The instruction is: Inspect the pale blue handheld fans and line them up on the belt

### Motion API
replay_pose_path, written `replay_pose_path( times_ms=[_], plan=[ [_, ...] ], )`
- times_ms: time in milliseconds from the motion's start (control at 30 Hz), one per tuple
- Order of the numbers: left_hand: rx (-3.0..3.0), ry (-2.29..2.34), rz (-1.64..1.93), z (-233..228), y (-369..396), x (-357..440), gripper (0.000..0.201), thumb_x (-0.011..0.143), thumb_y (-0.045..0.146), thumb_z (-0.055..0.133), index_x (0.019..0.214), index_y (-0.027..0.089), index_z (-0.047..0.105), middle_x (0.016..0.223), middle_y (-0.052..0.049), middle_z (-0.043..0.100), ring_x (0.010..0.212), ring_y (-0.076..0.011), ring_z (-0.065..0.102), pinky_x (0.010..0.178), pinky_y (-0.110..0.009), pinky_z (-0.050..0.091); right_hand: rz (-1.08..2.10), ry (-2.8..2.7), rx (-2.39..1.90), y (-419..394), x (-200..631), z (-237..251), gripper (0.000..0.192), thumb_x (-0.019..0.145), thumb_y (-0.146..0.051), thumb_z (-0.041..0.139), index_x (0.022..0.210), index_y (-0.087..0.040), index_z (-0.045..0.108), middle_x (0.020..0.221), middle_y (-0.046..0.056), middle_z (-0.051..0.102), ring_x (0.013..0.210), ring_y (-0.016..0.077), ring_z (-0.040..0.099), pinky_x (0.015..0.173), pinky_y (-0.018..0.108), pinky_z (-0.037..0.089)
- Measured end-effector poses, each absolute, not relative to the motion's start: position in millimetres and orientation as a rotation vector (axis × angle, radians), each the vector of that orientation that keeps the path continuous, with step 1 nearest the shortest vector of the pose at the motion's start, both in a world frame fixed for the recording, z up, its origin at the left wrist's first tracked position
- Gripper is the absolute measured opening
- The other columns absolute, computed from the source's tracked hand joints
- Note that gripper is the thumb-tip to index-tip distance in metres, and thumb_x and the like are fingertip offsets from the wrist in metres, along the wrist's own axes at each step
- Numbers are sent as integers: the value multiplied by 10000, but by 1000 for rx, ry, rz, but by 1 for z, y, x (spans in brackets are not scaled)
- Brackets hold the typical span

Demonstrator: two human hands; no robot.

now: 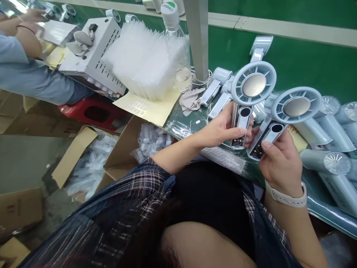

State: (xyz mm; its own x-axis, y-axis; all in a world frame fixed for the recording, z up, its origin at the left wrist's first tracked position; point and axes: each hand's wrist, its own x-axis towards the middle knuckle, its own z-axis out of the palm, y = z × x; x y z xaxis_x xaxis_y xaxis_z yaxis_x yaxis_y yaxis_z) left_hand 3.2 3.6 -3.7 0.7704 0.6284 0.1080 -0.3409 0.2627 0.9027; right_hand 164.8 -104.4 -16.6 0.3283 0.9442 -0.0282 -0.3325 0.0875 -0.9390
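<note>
Two pale-blue plastic handheld fans with round silver-centred heads: my left hand (223, 128) is gripping one (249, 97), my right hand (280, 162) the other (284, 115), fingers wrapped around handles, at the green table (295, 63) near edge.

Left hand (223, 128) holds one handheld fan (248, 100) upright by the handle; right hand (279, 160) holds a second fan (284, 119) just right of it, handle tilted to the left. Both are above the near edge of the table (306, 63). Behind the hands, more fan parts (217, 89) lie on the table, w/ a pile of fans (334, 149) at the right. Left of these: a cloth (192, 100), then a water bottle (178, 48) beside a post (198, 37), then a stack of plastic trays (142, 59) on a sticker sheet (147, 108). Further left is a machine box (97, 52), w/ a co-worker's arm (28, 70) beside it. Below the table edge, an open carton (134, 145) w/ bagged parts stands on the floor.
</note>
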Motion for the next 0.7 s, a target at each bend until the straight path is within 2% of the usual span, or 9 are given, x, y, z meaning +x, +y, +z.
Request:
replay_pose_path(
  times_ms=[100, 233, 333, 433, 500, 700],
  plan=[
    [1135, 269, 657, -4, 4, 1, 630, 890, 617, 868, 1194, 245, 462, 994, -18, 699, 920, -219, 753, 861, -427, 649, 1113, -701, -1049, -103, 163, -15, 397, 787, -389, 938, 1140, -315, 771, 1070, 42, 797, 847, 259, 760, 677, 420, 679],
    [1166, 258, 676, -2, 3, 0, 582, 934, 648, 805, 1167, 240, 461, 902, 3, 689, 820, -193, 729, 776, -387, 627, 1084, -696, -1080, -105, 162, -13, 352, 794, -376, 910, 1109, -289, 781, 1057, 41, 804, 821, 253, 760, 660, 410, 680],
    [1138, 257, 657, 1, 1, -1, 609, 891, 645, 846, 1162, 245, 475, 955, -2, 676, 846, -189, 717, 794, -386, 624, 1054, -711, -1070, -106, 162, -14, 347, 811, -362, 895, 1129, -286, 779, 1062, 36, 805, 832, 242, 755, 703, 416, 696],
    [1082, 235, 624, -1, 0, 1, 671, 806, 559, 941, 1170, 248, 471, 1072, -19, 659, 885, -190, 712, 842, -405, 629, 1041, -720, -1050, -106, 161, -15, 346, 807, -338, 907, 1125, -292, 780, 1065, 39, 811, 863, 246, 757, 730, 421, 697],
    [1065, 260, 611, -5, 1, 4, 725, 751, 536, 978, 1160, 246, 455, 1077, -23, 655, 867, -191, 704, 828, -408, 619, 1033, -710, -1069, -105, 159, -16, 368, 784, -324, 920, 1124, -295, 782, 1069, 40, 815, 846, 245, 751, 728, 425, 693],
    [1063, 395, 666, -17, 7, 5, 705, 794, 699, 874, 1144, 250, 458, 946, 11, 643, 762, -166, 649, 777, -383, 589, 1058, -653, -1135, -107, 158, -16, 317, 814, -420, 843, 1079, -264, 767, 963, 41, 760, 708, 220, 670, 579, 377, 606]
  ],
)
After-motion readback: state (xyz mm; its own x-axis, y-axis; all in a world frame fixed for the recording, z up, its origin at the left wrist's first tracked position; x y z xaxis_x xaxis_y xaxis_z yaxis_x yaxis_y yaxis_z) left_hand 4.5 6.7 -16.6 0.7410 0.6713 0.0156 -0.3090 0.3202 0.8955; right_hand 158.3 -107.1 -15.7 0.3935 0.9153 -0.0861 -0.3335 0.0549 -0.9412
